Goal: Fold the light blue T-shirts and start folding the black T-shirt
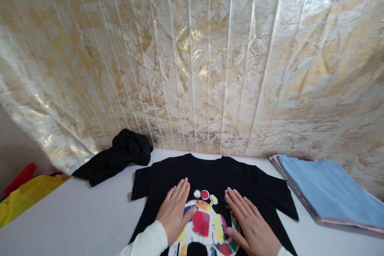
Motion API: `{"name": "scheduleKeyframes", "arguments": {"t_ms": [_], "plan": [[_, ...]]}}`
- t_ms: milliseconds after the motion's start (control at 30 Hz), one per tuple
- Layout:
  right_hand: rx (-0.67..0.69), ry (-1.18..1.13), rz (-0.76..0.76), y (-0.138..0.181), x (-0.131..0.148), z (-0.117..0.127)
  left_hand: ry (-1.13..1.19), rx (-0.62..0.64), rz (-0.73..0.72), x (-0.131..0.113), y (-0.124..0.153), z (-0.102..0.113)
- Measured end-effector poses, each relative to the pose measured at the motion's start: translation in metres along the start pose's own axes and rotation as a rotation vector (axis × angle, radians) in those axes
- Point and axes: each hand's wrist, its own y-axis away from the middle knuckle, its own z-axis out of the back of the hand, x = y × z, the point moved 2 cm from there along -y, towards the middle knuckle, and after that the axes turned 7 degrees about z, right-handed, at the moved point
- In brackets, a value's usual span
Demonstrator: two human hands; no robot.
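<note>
A black T-shirt (pixel 207 172) with a colourful print on its front lies spread on the white table, its collar toward the back and both sleeves out to the sides. My left hand (pixel 175 210) rests flat on the shirt, at the left edge of the print, with the thumb reaching over it. On the print's right side lies my right hand (pixel 250 224), palm down, fingers stretched out and thumb apart. Neither hand grips anything. The shirt's lower part runs out of the picture.
A crumpled black garment (pixel 120 158) lies at the back left of the white table (pixel 75 224). At the right sits a stack of folded shirts, a light blue shirt (pixel 330 192) on top. Yellow cloth (pixel 33 196) and red cloth (pixel 21 178) are at the far left. A gold-patterned curtain (pixel 192 68) hangs behind.
</note>
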Motion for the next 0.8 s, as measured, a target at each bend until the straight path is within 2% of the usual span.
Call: {"name": "scheduleKeyframes", "arguments": {"t_ms": [100, 233, 333, 400, 600, 700, 800], "plan": [[0.026, -0.027, 0.036, -0.001, 0.008, -0.005, -0.033, -0.042, 0.099, 0.028, 0.006, 0.002], [0.002, -0.024, 0.014, 0.005, -0.003, -0.015, -0.075, -0.027, 0.201, 0.048, 0.011, 0.016], [-0.013, -0.042, 0.015, 0.002, -0.008, -0.019, -0.068, 0.003, 0.249, 0.045, 0.008, 0.029], [-0.007, -0.055, 0.020, -0.008, -0.004, -0.016, -0.042, 0.008, 0.220, 0.035, 0.000, 0.033], [0.017, -0.010, -0.011, -0.049, 0.001, -0.002, 0.007, 0.077, 0.110, 0.003, -0.038, 0.026], [-0.031, 0.029, -0.023, -0.053, -0.011, -0.009, 0.006, 0.066, 0.106, 0.010, -0.050, 0.024], [-0.062, 0.059, 0.003, -0.050, -0.020, -0.018, -0.006, 0.042, 0.180, 0.029, -0.057, 0.025]]}}
